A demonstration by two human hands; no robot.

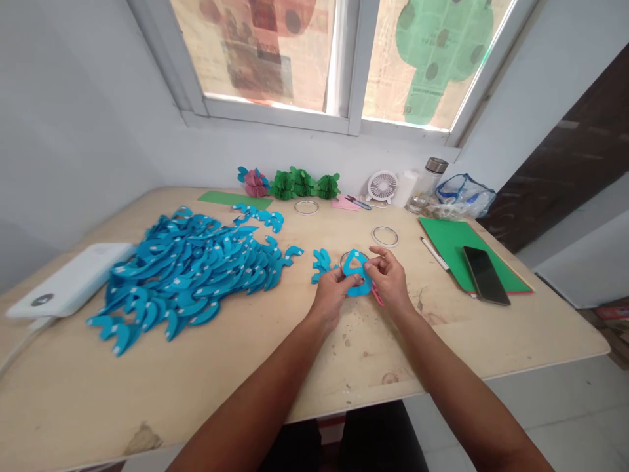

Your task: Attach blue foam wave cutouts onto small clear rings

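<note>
Between my two hands is a blue paper cutout [362, 289], curved into a loop shape with small white squares on it. My left hand [330, 295] pinches its left side between thumb and fingers. At its right edge, my right hand [392, 280] is also closed on the paper, with one finger stretched out. A few more blue cutouts [321, 263] lie just beyond my left hand. A pink object [377, 294], mostly hidden, shows beside my right hand. To the left spreads a large heap of blue paper cutouts [196, 262], many with white squares.
A white power bank [71, 278] with a cable lies at left. Metal rings [385, 236], green paper figures [299, 184], a small fan [382, 187] and a glass bottle [428, 183] stand farther back. A phone [486, 275] rests on green sheets [452, 242] beside a white pen [435, 254].
</note>
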